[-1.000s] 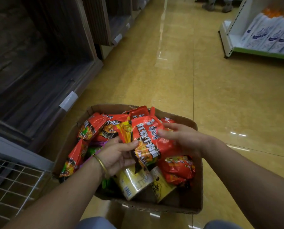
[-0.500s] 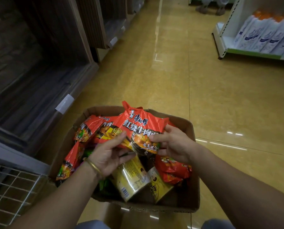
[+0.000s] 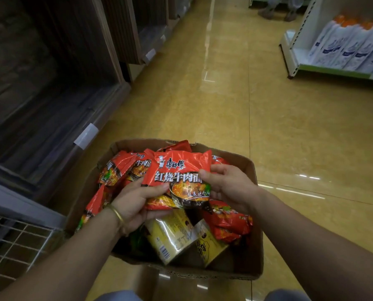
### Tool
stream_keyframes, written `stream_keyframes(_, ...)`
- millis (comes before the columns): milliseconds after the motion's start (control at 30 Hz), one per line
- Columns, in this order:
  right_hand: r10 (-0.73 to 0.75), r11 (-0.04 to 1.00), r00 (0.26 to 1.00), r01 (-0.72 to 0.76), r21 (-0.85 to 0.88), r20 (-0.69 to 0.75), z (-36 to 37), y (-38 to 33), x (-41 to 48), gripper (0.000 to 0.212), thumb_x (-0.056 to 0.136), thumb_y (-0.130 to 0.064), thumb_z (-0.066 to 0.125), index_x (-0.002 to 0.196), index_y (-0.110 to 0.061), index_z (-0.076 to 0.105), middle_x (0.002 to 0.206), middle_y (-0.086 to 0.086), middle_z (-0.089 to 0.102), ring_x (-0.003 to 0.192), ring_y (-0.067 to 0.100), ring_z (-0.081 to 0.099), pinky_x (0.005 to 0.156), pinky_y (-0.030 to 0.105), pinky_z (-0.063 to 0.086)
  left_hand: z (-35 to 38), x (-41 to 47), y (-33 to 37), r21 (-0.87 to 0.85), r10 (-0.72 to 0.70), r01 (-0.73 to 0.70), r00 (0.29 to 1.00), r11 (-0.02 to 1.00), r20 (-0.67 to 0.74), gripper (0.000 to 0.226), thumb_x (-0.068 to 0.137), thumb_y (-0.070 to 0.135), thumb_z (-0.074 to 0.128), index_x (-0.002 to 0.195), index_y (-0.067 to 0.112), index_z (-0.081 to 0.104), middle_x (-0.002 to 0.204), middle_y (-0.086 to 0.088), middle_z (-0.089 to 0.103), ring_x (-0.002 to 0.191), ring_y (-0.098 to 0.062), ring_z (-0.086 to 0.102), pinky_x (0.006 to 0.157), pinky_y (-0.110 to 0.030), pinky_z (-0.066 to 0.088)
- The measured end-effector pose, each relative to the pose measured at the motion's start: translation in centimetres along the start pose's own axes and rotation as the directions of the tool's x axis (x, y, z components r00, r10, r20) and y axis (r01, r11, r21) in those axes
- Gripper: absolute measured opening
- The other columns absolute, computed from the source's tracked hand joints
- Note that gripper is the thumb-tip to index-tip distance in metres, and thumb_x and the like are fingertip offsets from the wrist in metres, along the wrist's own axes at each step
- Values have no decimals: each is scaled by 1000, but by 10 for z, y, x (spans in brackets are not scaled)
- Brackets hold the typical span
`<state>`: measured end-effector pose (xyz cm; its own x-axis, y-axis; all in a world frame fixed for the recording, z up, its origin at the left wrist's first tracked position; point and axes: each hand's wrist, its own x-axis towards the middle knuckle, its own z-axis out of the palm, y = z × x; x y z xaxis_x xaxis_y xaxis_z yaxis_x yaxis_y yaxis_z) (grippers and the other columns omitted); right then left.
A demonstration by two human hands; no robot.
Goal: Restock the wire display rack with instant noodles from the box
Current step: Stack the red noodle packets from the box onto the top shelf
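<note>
At eight o'clock in the view sits the white wire rack (image 3: 14,246), just beside the cardboard box (image 3: 256,246) at six o'clock, which is heaped with red noodle packets and two yellow packs (image 3: 172,237). Over the box, the left hand (image 3: 135,203), a gold bangle (image 3: 117,213) on its wrist, grasps the lower left edge of one red noodle packet (image 3: 181,170), and the right hand (image 3: 229,187) pinches its right edge. White bottles (image 3: 350,48) line a far shelf at two o'clock.

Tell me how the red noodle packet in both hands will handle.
Probably light: left hand and right hand hold the red noodle packet by its edges alone. Glossy film, so likely slippery. Crinkled wrapper suggests it flexes.
</note>
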<state>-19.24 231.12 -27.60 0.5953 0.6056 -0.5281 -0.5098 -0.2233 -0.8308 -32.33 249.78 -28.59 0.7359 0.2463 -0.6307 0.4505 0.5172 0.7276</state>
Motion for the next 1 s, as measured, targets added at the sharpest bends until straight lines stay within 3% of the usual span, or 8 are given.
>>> stream_keyframes(67, -58, 998, 989, 53, -40, -138, -2, -2, 2, 32, 92, -23, 68, 118, -4, 61, 104, 13, 75, 91, 23, 74, 82, 37, 61, -1, 2, -2, -48, 35, -37, 998, 998, -43, 46, 73, 9, 75, 117, 10, 63, 106, -14, 74, 96, -32, 72, 73, -48, 61)
stream_keyframes(167, -157, 978, 905, 86, -191, -396, -17, -5, 5, 23, 98, -27, 61, 103, -5, 66, 90, 10, 72, 73, 15, 70, 68, 28, 61, -4, 7, -4, -114, 70, -87, 986, 990, -149, 30, 83, 5, 71, 113, 9, 65, 102, -14, 75, 94, -32, 72, 69, -46, 62)
stream_keyframes(267, -230, 891, 825, -35, -453, -517, -41, 4, 14, 17, 94, -26, 65, 102, -12, 68, 90, 7, 72, 83, 20, 70, 82, 44, 60, -11, 13, -9, -154, 84, -122, 969, 980, -234, 28, 84, 5, 71, 111, 12, 65, 105, -12, 75, 97, -31, 71, 72, -45, 61)
stream_keyframes(367, -271, 683, 831, -190, -705, -486, -53, 17, 23, 53, 86, -38, 73, 130, -12, 60, 123, 6, 67, 110, 23, 64, 97, 39, 52, -12, 17, -14, -159, 88, -129, 967, 979, -239, 31, 84, 6, 71, 114, 11, 65, 108, -13, 74, 99, -31, 71, 74, -45, 60)
stream_keyframes(467, -251, 533, 892, -198, -823, -377, -50, 33, 34, 85, 74, -47, 82, 144, -14, 44, 140, 8, 52, 123, 26, 55, 101, 40, 46, -7, 18, -20, -152, 92, -125, 974, 980, -209, 30, 84, 5, 71, 113, 13, 66, 105, -11, 75, 96, -30, 72, 74, -45, 61)
stream_keyframes(633, -224, 422, 901, -254, -870, -371, -46, 62, 57, 96, 76, -50, 79, 151, -18, 28, 149, 7, 39, 134, 28, 45, 111, 44, 41, -9, 21, -27, -146, 108, -136, 977, 980, -186, 31, 84, 5, 70, 114, 13, 66, 106, -11, 75, 96, -30, 72, 71, -43, 61)
stream_keyframes(867, -314, 486, 859, -220, -846, -404, -47, 49, 55, 40, 94, -27, 54, 133, -22, 55, 122, 7, 67, 109, 30, 64, 92, 41, 53, -11, 24, -27, -126, 116, -141, 976, 982, -183, 35, 83, 6, 71, 117, 13, 65, 108, -11, 74, 98, -29, 72, 78, -45, 60)
stream_keyframes(1000, -384, 658, 826, -68, -750, -412, -47, 18, 42, 26, 93, -37, 58, 115, -24, 62, 101, 0, 70, 91, 21, 64, 77, 34, 51, -9, 28, -24, -125, 121, -150, 969, 981, -214, 33, 84, 7, 72, 115, 14, 65, 107, -11, 75, 99, -30, 71, 77, -46, 60)
